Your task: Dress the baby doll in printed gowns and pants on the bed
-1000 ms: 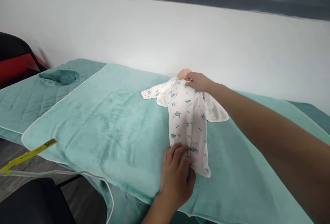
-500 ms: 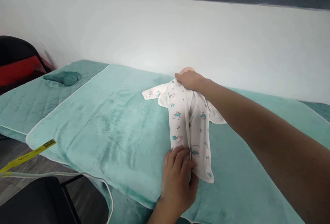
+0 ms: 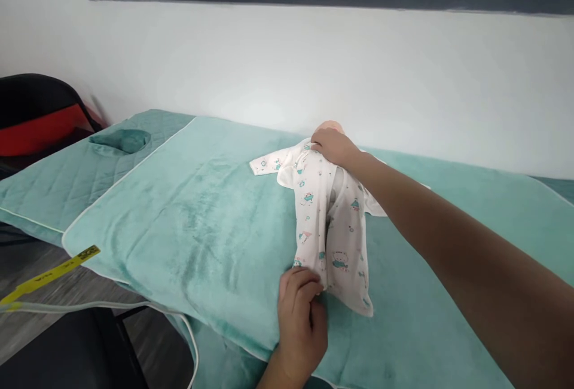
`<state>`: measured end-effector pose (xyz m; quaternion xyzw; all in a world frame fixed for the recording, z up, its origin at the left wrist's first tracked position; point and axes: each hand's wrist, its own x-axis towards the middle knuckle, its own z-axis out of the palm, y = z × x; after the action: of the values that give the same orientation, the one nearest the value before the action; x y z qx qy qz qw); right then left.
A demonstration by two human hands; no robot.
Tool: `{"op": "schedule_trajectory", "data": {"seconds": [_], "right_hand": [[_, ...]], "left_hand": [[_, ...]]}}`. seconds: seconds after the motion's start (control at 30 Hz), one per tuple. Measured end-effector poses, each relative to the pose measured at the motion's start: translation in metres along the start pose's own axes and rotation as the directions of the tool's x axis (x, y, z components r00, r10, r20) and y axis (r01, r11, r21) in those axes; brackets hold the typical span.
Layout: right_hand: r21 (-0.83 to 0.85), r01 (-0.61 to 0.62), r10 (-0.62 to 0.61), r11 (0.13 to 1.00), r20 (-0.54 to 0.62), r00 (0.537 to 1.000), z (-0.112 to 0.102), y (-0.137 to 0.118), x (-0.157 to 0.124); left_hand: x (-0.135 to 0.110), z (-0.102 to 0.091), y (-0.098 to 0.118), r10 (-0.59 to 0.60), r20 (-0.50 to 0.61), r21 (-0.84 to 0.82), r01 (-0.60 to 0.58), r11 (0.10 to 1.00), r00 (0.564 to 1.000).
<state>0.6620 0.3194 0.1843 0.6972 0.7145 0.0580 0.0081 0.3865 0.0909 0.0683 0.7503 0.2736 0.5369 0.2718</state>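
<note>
A baby doll (image 3: 330,127) lies on a teal plush blanket (image 3: 192,227), dressed in a white printed sleepsuit (image 3: 329,227) that is open down the front. My right hand (image 3: 334,145) reaches far across and presses on the sleepsuit's collar at the doll's chest, fingers closed on the fabric. Close to me, my left hand (image 3: 300,311) pinches the lower end of the suit's left leg, fingers curled round the cloth. Only the top of the doll's head shows behind my right hand.
The blanket covers a teal quilted table pad (image 3: 40,180) with a face hole (image 3: 120,140) at the left. A white wall runs behind. A black and red chair (image 3: 36,120) stands at far left, a yellow tape (image 3: 49,272) and a dark seat (image 3: 67,353) below.
My left hand has slid left along the leg's hem and pulled it slightly. My right hand has shifted a little left on the collar. The camera has panned slightly.
</note>
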Motion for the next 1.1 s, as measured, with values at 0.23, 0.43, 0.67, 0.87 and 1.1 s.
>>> {"op": "schedule_trajectory", "data": {"seconds": [0.23, 0.43, 0.67, 0.87, 1.1], "right_hand": [[0.077, -0.028, 0.025, 0.997, 0.051, 0.998, -0.001, 0.003, 0.011], [0.019, -0.214, 0.209, 0.977, 0.152, 0.966, -0.007, -0.013, 0.031], [-0.012, -0.388, 0.382, 0.922, 0.205, 0.901, -0.001, -0.027, 0.044], [0.024, -0.323, 0.322, 0.946, 0.03, 0.946, 0.007, -0.038, 0.012], [0.044, -0.1, 0.105, 0.994, -0.125, 0.987, 0.016, -0.069, -0.061]], "left_hand": [[-0.002, 0.003, 0.0, 0.001, 0.027, 0.011, -0.001, 1.0, 1.0], [-0.002, 0.004, 0.0, -0.008, 0.037, 0.018, 0.007, 1.0, 0.999], [-0.004, 0.004, -0.001, 0.008, 0.047, 0.016, -0.009, 1.0, 0.999], [-0.005, 0.002, -0.002, -0.018, 0.016, -0.032, 0.018, 0.999, 1.0], [-0.008, 0.004, -0.005, -0.037, -0.068, -0.013, 0.036, 0.999, 0.997]]}}
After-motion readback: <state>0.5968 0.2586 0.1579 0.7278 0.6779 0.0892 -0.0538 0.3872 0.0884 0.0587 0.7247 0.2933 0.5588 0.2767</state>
